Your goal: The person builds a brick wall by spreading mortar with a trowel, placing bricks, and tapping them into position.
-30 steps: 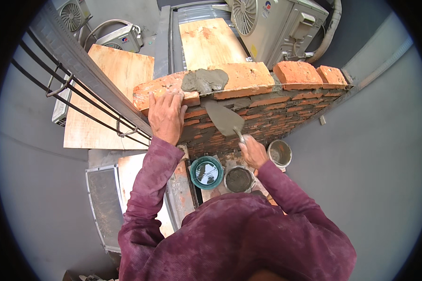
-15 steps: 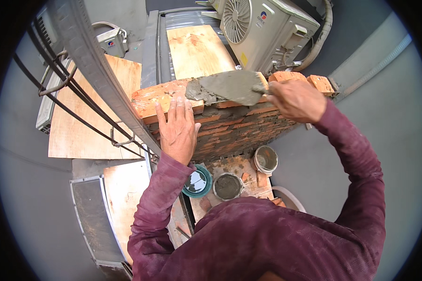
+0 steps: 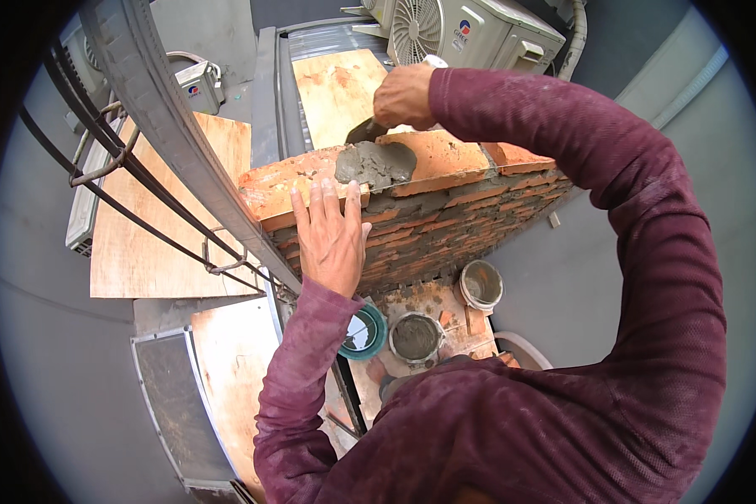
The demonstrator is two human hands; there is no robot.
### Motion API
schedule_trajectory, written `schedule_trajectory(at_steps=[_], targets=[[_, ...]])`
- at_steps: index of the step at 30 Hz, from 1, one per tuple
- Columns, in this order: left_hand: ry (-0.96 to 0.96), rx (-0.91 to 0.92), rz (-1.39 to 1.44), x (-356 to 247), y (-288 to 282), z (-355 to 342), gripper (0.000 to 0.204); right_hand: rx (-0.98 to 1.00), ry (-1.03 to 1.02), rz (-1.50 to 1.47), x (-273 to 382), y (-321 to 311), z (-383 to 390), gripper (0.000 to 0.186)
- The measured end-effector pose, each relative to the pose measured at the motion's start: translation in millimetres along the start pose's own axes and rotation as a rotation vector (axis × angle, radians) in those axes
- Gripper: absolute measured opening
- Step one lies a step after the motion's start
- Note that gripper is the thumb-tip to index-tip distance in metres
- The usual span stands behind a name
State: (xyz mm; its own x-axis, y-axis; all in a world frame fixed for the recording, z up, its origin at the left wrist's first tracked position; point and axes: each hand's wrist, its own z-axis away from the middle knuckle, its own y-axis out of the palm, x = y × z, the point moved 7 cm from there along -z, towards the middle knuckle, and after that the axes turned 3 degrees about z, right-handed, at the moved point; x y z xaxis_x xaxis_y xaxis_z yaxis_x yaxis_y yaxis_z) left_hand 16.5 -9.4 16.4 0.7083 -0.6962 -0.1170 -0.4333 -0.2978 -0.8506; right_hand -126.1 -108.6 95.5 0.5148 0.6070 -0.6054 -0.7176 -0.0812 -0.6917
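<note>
A partly laid brick wall (image 3: 445, 210) runs across the middle, with grey mortar squeezed out of its joints. My left hand (image 3: 334, 239) lies with fingers stretched against the near face and top edge of an orange brick (image 3: 290, 178) at its left end. Right of those fingertips, a lump of wet mortar (image 3: 376, 163) sits on the wall top, beside another brick (image 3: 445, 158). My right hand (image 3: 405, 94) is closed round a trowel (image 3: 366, 130). The trowel's blade is tilted nearly edge-on at the far side of the mortar, mostly hidden.
On the floor stand a teal water basin (image 3: 366, 332), a mortar bucket (image 3: 417, 338) and another bucket (image 3: 481, 286). Steel rebar (image 3: 122, 160) and a metal post (image 3: 172, 109) rise at left. Air-conditioner units (image 3: 479, 34) and a plywood sheet (image 3: 336, 88) lie beyond the wall.
My right hand has swung left and to the wall's far side, turning the trowel from flat to edge-on. Mortar now sits heaped on the wall top. My left hand stays against the brick.
</note>
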Motion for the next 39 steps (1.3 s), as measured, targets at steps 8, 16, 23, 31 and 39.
schedule_trajectory(at_steps=[8,16,23,31,39], targets=[[-0.008,0.051,-0.009,6,0,1,0.064,-0.060,0.096,0.285,-23,-42,69,0.007],[-0.013,0.031,-0.003,4,-5,0,0.063,-0.215,-0.096,-0.101,9,-34,-39,0.006],[0.028,0.010,0.020,7,-6,-3,0.059,0.071,-0.014,0.103,-20,35,37,0.005],[0.069,0.000,0.054,15,-9,0,0.059,0.036,0.180,0.088,-56,21,184,0.027],[0.097,0.031,0.487,-47,-24,23,0.058,-0.198,0.317,-0.616,18,33,222,0.037]])
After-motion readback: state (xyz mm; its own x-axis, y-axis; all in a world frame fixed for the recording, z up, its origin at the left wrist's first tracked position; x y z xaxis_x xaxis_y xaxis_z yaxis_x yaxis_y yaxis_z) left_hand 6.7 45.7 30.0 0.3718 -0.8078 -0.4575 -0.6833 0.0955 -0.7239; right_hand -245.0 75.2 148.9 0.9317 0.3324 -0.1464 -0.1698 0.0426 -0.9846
